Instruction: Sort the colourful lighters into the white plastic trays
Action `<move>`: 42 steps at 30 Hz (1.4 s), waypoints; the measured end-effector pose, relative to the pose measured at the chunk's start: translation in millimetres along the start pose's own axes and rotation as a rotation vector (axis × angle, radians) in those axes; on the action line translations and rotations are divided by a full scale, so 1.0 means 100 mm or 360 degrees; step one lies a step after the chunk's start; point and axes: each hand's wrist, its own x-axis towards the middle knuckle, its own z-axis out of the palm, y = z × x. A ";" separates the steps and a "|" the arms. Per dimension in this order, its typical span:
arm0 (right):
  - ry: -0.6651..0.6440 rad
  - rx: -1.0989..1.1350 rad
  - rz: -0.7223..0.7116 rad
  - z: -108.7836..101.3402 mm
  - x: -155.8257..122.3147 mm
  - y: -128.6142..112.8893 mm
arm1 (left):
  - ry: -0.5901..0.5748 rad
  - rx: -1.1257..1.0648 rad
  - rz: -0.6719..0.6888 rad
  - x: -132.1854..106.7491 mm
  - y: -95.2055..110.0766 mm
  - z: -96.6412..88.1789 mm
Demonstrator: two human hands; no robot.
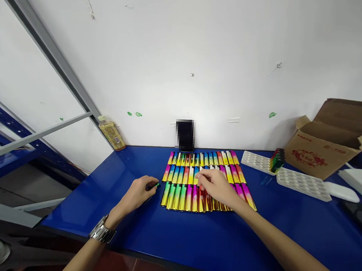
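Several bright, multicoloured lighters [179,176] lie side by side in three rows on the blue table [194,237]. My right hand [216,186] rests over the middle and front rows, its fingers pinched together on a lighter in the middle row. My left hand [140,192], with a metal watch at the wrist, sits just left of the rows and is closed around a small green-tipped object [157,185], perhaps a lighter.
Two white slotted trays [302,183] lie at the right, with a few lighters [277,159] standing between them. An open cardboard box [329,145] stands behind. A drink bottle [112,134] leans against the wall at left. A dark phone [185,135] stands against the wall.
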 end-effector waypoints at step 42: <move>0.0773 -0.0339 0.0106 -0.78 -0.33 0.53 | 0.0335 -0.1329 0.0192 1.72 0.88 0.06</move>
